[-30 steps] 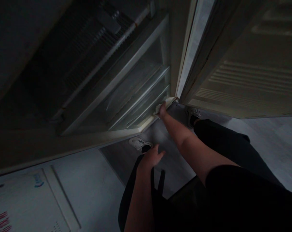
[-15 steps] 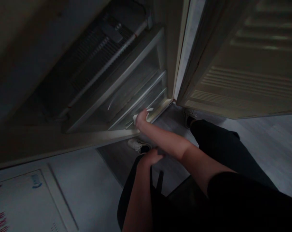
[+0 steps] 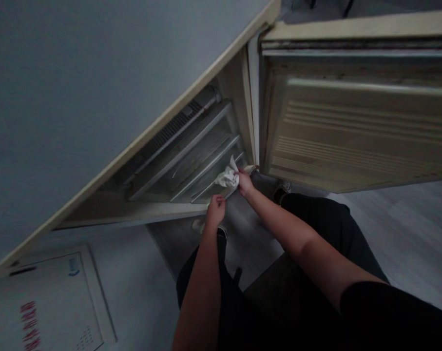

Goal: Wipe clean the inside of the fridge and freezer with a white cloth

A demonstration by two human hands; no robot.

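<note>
My right hand (image 3: 245,183) is closed on a crumpled white cloth (image 3: 228,176), one end of which sticks up. The cloth is in front of the lowest clear drawer front inside an open refrigerator; whether it touches the drawer I cannot tell. To the left, my left hand (image 3: 216,207) is beside the refrigerator's bottom rim (image 3: 177,210), its fingers loosely curled with nothing visible in them. Above the cloth are the clear drawer fronts (image 3: 202,151) and a wire shelf (image 3: 177,124).
The refrigerator door (image 3: 352,122) stands wide open on the right. A large pale panel (image 3: 96,87) covers the upper left. At lower left, a white cover with red characters (image 3: 30,321) is on the wall. My knees and shoes are close below, above the grey floor (image 3: 407,219).
My view has drawn back and up from the refrigerator. My right hand has moved right with the cloth, now more visible. My left hand has risen towards the bottom rim.
</note>
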